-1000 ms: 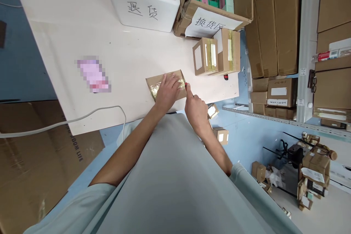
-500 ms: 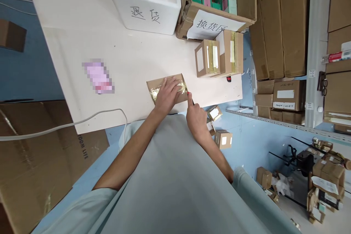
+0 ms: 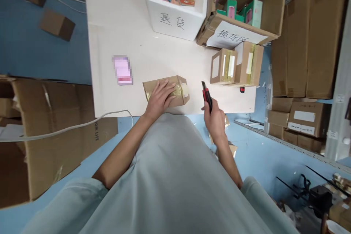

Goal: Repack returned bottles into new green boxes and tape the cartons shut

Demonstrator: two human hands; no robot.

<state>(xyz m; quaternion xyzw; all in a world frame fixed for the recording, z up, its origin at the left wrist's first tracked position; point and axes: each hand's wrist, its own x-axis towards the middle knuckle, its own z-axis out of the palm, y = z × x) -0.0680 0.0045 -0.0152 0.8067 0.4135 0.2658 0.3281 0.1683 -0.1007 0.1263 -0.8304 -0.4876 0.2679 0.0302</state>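
A small cardboard box (image 3: 150,87) lies near the table's front edge, with shiny tape across its top. Its right end stands open, with flaps (image 3: 187,98) spread. My left hand (image 3: 159,99) rests on the top of this box, fingers stretched out flat over the tape. To the right of the box and apart from it, my right hand (image 3: 214,120) is wrapped around a red and black utility knife (image 3: 207,98). The knife's blade points up and away from me. What is inside the box cannot be seen.
Taped cardboard boxes (image 3: 223,66) stand at the right of the white table (image 3: 170,56). Behind are a white foam bin (image 3: 175,22) and a large carton (image 3: 274,14). A blurred pink phone-like item (image 3: 123,70) lies left; a white cable (image 3: 82,124) crosses the left front edge.
My right hand has drawn the utility knife away from the box's right end, moving right. That end has come open with its flaps out. My left hand stays on the box. The view has shifted.
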